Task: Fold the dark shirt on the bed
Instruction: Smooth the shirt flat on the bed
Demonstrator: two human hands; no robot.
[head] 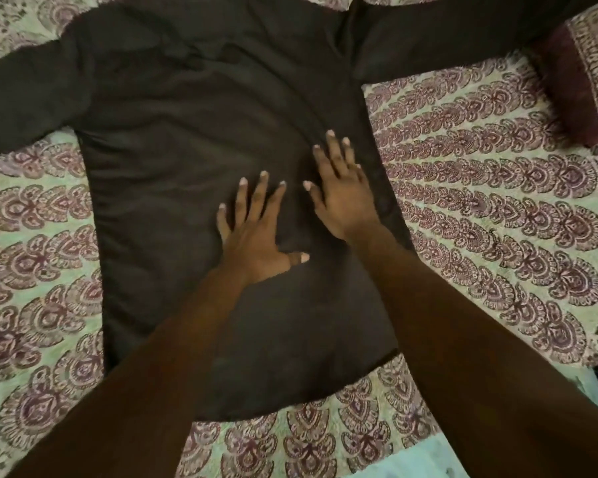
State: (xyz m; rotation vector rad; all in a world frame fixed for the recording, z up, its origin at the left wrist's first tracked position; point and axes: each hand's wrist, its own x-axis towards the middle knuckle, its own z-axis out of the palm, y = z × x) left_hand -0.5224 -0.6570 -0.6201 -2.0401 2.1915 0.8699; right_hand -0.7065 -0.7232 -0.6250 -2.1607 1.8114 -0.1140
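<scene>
Maroon pillow lies near the dark shirt on patterned bedspread.

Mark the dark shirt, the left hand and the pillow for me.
dark shirt (187, 139): head view, middle of the body panel.
left hand (252, 244): head view, back of the hand.
pillow (560, 84): head view, maroon border.

Both hands on shirt, pillow right.

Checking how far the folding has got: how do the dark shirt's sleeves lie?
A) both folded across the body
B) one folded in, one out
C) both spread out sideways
C: the dark shirt lies flat, one sleeve reaching left in the picture, the other sleeve reaching right, neither folded.
</scene>
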